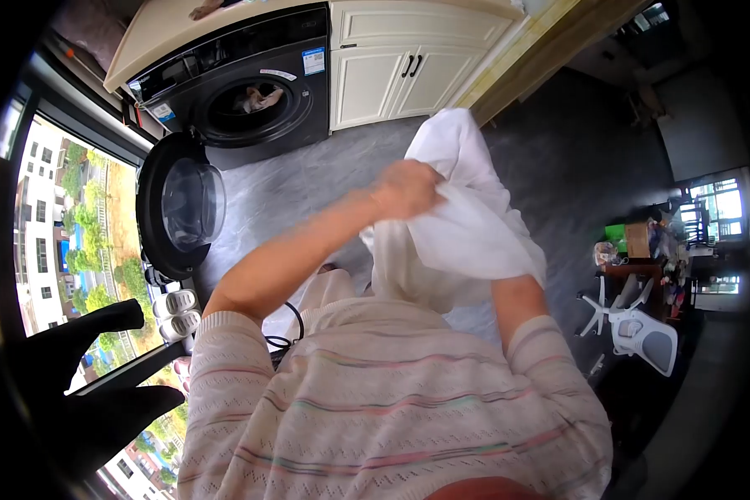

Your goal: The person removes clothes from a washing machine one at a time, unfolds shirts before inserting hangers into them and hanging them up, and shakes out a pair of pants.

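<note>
Head view, looking forward and down, with places given relative to the washing machine [315, 108]: the white cloth [483, 221] lies on the person's side of the machine and off to its right, bunched and folded, its exact outline hard to read. Its long axis runs at a slant, from a rounded far end level in the picture with the machine's lower right edge to a nearer end gathered about the right forearm [521, 308], farther from the machine. The left hand [408, 190], blurred, is closed on a pinch of the cloth along the edge that faces the machine; from this hand the bulk of the cloth spreads to the right, away from the machine's opening. The left hand is thus the nearer of the two arms' ends to the machine, with the cloth on its far side. The right hand is covered by the cloth, so whether it is spread or closed cannot be told; nor can it be seen whether the forearm passes inside the cloth or behind it. The machine's round door [193, 204] stands swung open to the left, and crumpled fabric [258, 100] shows within the opening. A tabletop [193, 32] runs above the machine, a white cabinet [383, 79] adjoins its right side, and bare grey floor [279, 179] separates its front from the left hand in the picture.
</note>
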### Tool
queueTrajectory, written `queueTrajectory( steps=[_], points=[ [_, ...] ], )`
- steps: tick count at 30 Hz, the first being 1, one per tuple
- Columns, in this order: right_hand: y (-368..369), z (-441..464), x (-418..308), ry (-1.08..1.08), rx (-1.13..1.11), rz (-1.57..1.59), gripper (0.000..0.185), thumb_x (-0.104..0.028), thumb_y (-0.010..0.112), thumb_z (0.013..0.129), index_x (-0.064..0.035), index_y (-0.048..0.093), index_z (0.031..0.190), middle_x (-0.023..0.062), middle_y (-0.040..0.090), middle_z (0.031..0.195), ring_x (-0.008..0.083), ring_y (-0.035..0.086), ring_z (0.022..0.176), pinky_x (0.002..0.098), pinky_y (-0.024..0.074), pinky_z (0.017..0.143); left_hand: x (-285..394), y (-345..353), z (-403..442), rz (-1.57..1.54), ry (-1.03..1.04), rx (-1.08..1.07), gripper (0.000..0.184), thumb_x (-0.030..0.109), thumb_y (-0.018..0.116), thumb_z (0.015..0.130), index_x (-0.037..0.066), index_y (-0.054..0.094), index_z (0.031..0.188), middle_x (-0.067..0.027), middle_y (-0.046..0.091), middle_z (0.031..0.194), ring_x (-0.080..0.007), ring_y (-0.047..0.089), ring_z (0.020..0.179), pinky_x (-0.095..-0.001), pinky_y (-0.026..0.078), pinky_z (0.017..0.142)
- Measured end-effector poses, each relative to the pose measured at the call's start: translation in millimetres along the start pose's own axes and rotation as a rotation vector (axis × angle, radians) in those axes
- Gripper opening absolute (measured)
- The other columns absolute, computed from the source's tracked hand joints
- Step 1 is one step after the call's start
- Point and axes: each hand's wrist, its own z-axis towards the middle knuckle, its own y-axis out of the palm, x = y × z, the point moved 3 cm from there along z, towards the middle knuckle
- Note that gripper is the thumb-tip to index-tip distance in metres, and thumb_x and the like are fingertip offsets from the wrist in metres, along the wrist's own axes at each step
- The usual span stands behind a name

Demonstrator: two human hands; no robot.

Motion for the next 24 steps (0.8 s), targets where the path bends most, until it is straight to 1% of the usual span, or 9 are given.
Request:
queueTrajectory(
  steps=[2, 4, 8, 10, 14, 16, 19, 22, 24],
  points=[
    [-1, -1, 4, 0.026, -0.013, -0.046, 0.025, -0.014, 0.053, 0.085, -0.0028, 0.052, 0.106, 0.0067, 0.059, 0.093, 0.0173, 0.058, 0.082, 0.0309, 0.0482, 0.07, -60, -21, 17, -0.023, -0.272, 0.029, 0.032, 0.022, 0.051, 0.078, 0.002, 0.06, 0.1, -0.0207, 0.062, 0.089, -0.0305, 0.06, 0.084, -0.0357, 0.047, 0.076],
    [-7, -15, 6, 0.073, -0.024, -0.126, 0.025, -0.015, 0.053, 0.085, -0.0029, 0.052, 0.107, 0.0068, 0.059, 0.093, 0.0175, 0.058, 0.082, 0.0311, 0.0483, 0.07, -113, -53, 16, 0.064, -0.496, 0.259, 0.033, 0.024, 0.05, 0.079, 0.001, 0.061, 0.1, -0.0184, 0.063, 0.09, -0.027, 0.061, 0.083, -0.0326, 0.048, 0.078],
    [-33, -75, -14, 0.23, -0.043, -0.278, 0.026, -0.015, 0.053, 0.085, -0.0031, 0.052, 0.108, 0.0071, 0.059, 0.093, 0.0179, 0.058, 0.082, 0.0317, 0.0484, 0.07, -232, -96, -24, 0.299, -0.411, 0.237, 0.025, 0.017, 0.05, 0.08, 0.013, 0.065, 0.1, -0.0122, 0.057, 0.109, -0.0281, 0.05, 0.105, -0.0321, 0.042, 0.089],
    [-58, -106, -40, 0.319, -0.032, -0.383, 0.026, -0.015, 0.053, 0.085, -0.0032, 0.051, 0.108, 0.0073, 0.059, 0.094, 0.0181, 0.059, 0.082, 0.032, 0.0485, 0.07, -255, -91, -42, 0.249, -0.185, 0.119, 0.032, 0.033, 0.053, 0.08, 0.011, 0.062, 0.102, -0.0162, 0.057, 0.106, -0.0303, 0.056, 0.095, -0.0343, 0.044, 0.086],
    [-127, -156, -100, 0.528, 0.026, -0.666, 0.027, -0.015, 0.054, 0.084, -0.0035, 0.051, 0.109, 0.0075, 0.059, 0.094, 0.0185, 0.059, 0.082, 0.0325, 0.0487, 0.07, -170, -74, -47, -0.434, -0.617, -0.159, 0.058, 0.048, 0.069, 0.063, 0.002, 0.064, 0.099, -0.0166, 0.059, 0.102, -0.0301, 0.056, 0.093, -0.0337, 0.046, 0.082],
    [-159, -179, -121, 0.623, 0.048, -0.768, 0.028, -0.015, 0.054, 0.084, -0.0036, 0.051, 0.109, 0.0077, 0.059, 0.094, 0.0187, 0.059, 0.082, 0.0328, 0.0488, 0.069, -102, -74, -42, -0.397, -0.437, -0.373, 0.061, 0.044, 0.072, 0.063, -0.01, 0.062, 0.09, -0.0138, 0.063, 0.079, -0.0186, 0.061, 0.071, -0.0261, 0.048, 0.066],
    [-194, -203, -139, 0.687, 0.055, -0.845, 0.029, -0.016, 0.054, 0.084, -0.0038, 0.05, 0.11, 0.0079, 0.059, 0.095, 0.019, 0.059, 0.082, 0.0332, 0.0489, 0.069, -92, -72, -29, 0.048, -0.284, -0.374, 0.053, 0.038, 0.074, 0.065, -0.006, 0.063, 0.092, -0.0115, 0.064, 0.08, -0.0154, 0.061, 0.068, -0.0249, 0.048, 0.062],
    [-228, -225, -156, 0.618, 0.166, -0.849, 0.029, -0.016, 0.054, 0.084, -0.004, 0.05, 0.111, 0.0081, 0.059, 0.095, 0.0193, 0.059, 0.082, 0.0336, 0.049, 0.069, -174, -85, -15, -0.318, -0.494, 0.09, 0.039, 0.027, 0.072, 0.071, -0.003, 0.063, 0.095, -0.0106, 0.064, 0.082, -0.0155, 0.061, 0.069, -0.0247, 0.048, 0.062],
    [-245, -247, -181, 0.456, 0.393, -0.771, 0.03, -0.016, 0.054, 0.084, -0.0041, 0.05, 0.111, 0.0083, 0.059, 0.095, 0.0194, 0.059, 0.082, 0.0338, 0.0491, 0.069, -176, -95, -17, -0.687, -0.519, 0.321, 0.027, 0.018, 0.065, 0.078, -0.001, 0.062, 0.096, -0.0103, 0.064, 0.084, -0.0167, 0.062, 0.07, -0.0264, 0.05, 0.066]
  ],
)
